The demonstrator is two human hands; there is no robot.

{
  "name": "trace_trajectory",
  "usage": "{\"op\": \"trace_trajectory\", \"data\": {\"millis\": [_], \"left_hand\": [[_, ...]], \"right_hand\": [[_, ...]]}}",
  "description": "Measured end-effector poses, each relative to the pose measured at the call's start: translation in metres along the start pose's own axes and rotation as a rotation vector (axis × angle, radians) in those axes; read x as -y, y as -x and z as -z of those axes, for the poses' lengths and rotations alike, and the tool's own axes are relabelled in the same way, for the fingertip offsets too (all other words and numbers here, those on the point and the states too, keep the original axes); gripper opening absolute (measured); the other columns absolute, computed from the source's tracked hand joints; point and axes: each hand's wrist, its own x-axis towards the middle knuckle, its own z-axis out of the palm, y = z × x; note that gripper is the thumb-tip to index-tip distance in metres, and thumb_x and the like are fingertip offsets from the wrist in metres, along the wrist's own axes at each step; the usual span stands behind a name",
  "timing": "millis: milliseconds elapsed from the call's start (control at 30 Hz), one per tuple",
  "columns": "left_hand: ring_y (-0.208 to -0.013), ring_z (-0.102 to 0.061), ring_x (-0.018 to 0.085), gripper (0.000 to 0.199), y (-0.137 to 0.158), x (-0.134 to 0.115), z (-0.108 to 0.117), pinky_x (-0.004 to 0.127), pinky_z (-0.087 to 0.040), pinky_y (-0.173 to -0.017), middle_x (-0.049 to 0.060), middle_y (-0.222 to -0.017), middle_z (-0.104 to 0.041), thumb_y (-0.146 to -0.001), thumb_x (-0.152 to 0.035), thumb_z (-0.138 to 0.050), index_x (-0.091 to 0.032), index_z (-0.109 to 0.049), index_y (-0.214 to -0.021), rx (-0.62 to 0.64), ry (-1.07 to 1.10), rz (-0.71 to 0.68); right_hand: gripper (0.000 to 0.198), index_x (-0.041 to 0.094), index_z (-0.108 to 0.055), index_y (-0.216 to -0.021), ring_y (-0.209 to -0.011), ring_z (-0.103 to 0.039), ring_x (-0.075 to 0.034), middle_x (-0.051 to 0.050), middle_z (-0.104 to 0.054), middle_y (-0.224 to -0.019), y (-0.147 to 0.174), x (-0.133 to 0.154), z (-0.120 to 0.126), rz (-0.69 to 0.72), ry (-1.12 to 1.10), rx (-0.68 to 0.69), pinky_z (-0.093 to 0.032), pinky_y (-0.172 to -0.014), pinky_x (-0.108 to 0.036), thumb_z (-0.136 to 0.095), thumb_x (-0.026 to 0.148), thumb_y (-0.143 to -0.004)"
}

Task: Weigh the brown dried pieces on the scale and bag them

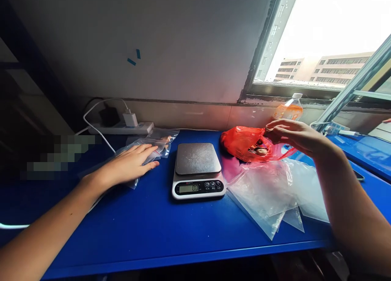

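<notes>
My left hand lies flat with fingers stretched out on a pile of clear zip-lock bags; a small brownish item shows inside one. My right hand is closed in a pinch at the upper edge of a red plastic bag. Through the bag's opening, brown lumpy pieces are visible; their kind is unclear. Between my hands stands a digital kitchen scale with a bare metal plate, its display reading about zero. Flat, clear plastic bags lie below the red bag.
A power strip with a white charger and cable sits against the wall. An orange drink bottle stands behind my right hand, under the window. The blue table's front edge runs across the bottom.
</notes>
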Motion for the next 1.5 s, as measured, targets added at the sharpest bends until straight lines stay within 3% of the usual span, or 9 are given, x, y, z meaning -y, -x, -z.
{"op": "trace_trajectory", "data": {"millis": [167, 467, 633, 800, 1033, 1100, 1333, 1400, 1500], "left_hand": [[-0.144, -0.035, 0.032, 0.078, -0.003, 0.003, -0.004, 0.045, -0.030, -0.116, 0.009, -0.158, -0.038, -0.085, -0.059, -0.037, -0.018, -0.040, -0.151, -0.026, 0.007, -0.018], [-0.141, -0.038, 0.031, 0.073, -0.004, 0.001, -0.007, 0.044, -0.030, -0.115, 0.008, -0.154, -0.043, -0.086, -0.058, -0.037, -0.021, -0.043, -0.149, -0.063, 0.043, -0.009], [-0.142, -0.038, 0.031, 0.071, -0.002, 0.002, -0.006, 0.044, -0.031, -0.115, 0.007, -0.154, -0.044, -0.087, -0.057, -0.038, -0.023, -0.043, -0.149, -0.062, 0.051, -0.011], [-0.141, -0.038, 0.031, 0.074, -0.001, 0.007, -0.008, 0.045, -0.030, -0.116, 0.008, -0.154, -0.043, -0.087, -0.059, -0.035, -0.021, -0.041, -0.150, -0.049, 0.030, -0.035], [-0.144, -0.034, 0.032, 0.073, -0.011, 0.008, -0.008, 0.048, -0.028, -0.116, 0.007, -0.156, -0.040, -0.088, -0.061, -0.035, -0.025, -0.039, -0.151, -0.032, 0.018, -0.001], [-0.147, -0.028, 0.035, 0.075, -0.020, 0.007, -0.005, 0.052, -0.026, -0.117, 0.007, -0.161, -0.031, -0.088, -0.063, -0.036, -0.027, -0.034, -0.154, -0.015, 0.007, 0.068], [-0.146, -0.029, 0.040, 0.073, -0.034, -0.004, -0.006, 0.060, -0.029, -0.112, 0.010, -0.159, -0.034, -0.091, -0.060, -0.036, -0.025, -0.030, -0.155, -0.053, -0.068, 0.122], [-0.144, -0.032, 0.039, 0.071, -0.031, -0.005, -0.012, 0.059, -0.028, -0.113, 0.011, -0.157, -0.038, -0.091, -0.057, -0.036, -0.023, -0.034, -0.154, -0.120, -0.080, 0.097], [-0.144, -0.034, 0.038, 0.071, -0.027, -0.001, -0.020, 0.056, -0.026, -0.115, 0.011, -0.156, -0.040, -0.091, -0.057, -0.037, -0.021, -0.038, -0.152, -0.176, -0.054, 0.070]], "right_hand": [[0.032, 0.022, -0.069, -0.106, -0.081, -0.068, -0.015, -0.008, -0.070, -0.097, 0.025, 0.037, -0.009, 0.205, -0.047, -0.045, -0.054, -0.074, -0.031, -0.075, 0.039, -0.079], [0.007, 0.019, -0.065, -0.091, -0.085, -0.059, -0.016, -0.005, -0.067, -0.091, 0.013, 0.041, -0.185, 0.672, 0.636, 0.245, -0.050, -0.077, -0.032, -0.064, 0.025, -0.088], [0.022, 0.020, -0.063, -0.099, -0.096, -0.056, -0.021, -0.008, -0.062, -0.102, 0.005, 0.023, -0.204, 0.679, 0.686, 0.335, -0.052, -0.083, -0.036, -0.073, 0.031, -0.083], [0.051, 0.022, -0.051, -0.131, -0.117, -0.053, -0.026, -0.014, -0.052, -0.130, 0.018, 0.030, -0.180, 0.754, 0.698, 0.235, -0.050, -0.097, -0.046, -0.069, 0.038, -0.086], [0.021, 0.025, -0.065, -0.109, -0.104, -0.064, -0.025, -0.008, -0.069, -0.108, 0.039, 0.051, -0.114, 0.821, 0.790, 0.113, -0.055, -0.085, -0.043, -0.057, 0.037, -0.094], [0.020, 0.029, -0.067, -0.107, -0.091, -0.068, -0.022, -0.006, -0.072, -0.100, 0.041, 0.052, -0.085, 0.772, 0.697, -0.048, -0.056, -0.079, -0.040, -0.059, 0.039, -0.092], [0.030, 0.020, -0.073, -0.111, -0.080, -0.068, -0.020, -0.020, -0.072, -0.094, 0.005, -0.020, 0.055, 0.246, 0.710, -0.858, -0.048, -0.067, -0.037, -0.056, 0.033, -0.089], [0.016, 0.020, -0.074, -0.091, -0.073, -0.062, -0.022, -0.019, -0.071, -0.082, -0.004, -0.053, 0.091, -0.132, 0.880, -0.826, -0.043, -0.067, -0.041, -0.063, 0.025, -0.079], [0.006, 0.025, -0.063, -0.068, -0.062, -0.052, -0.021, -0.013, -0.066, -0.070, -0.005, -0.084, 0.120, -0.266, 0.906, -0.753, -0.040, -0.068, -0.043, -0.066, 0.022, -0.071]]}}
